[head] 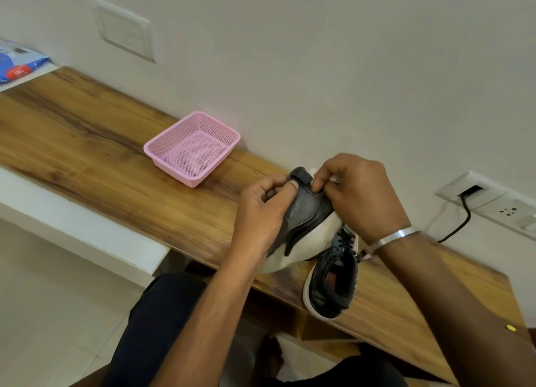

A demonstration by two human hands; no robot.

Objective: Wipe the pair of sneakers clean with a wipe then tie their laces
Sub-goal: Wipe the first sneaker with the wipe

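Seen from the head camera: long wooden desk running along a pale wall; pink mesh basket near the desk's back edge, left of the hands and well apart from them; blue printed packet on a white ledge past the desk's far left end; blank switch plate on the wall above; socket panel on the wall at right, with a black cable plugged in and trailing down behind the right wrist; small yellow object near the desk's right end; dark trousers below the front edge.

Both forearms reaching in from the bottom, hands meeting over the desk's middle; left hand curled round the upturned sneaker, thumb pressed on its dark sole near the top end; right hand gripping the same end from the other side, fingers bent, something pale barely showing beneath them; silver bangle on the right wrist.

Held sneaker tilted with its sole facing up, grey-black tread, white sidewall, lower end at the desk's front edge; second sneaker resting on the desk just beside it, opening upward, black upper with black laces, white sole rim, partly hidden by the right wrist.
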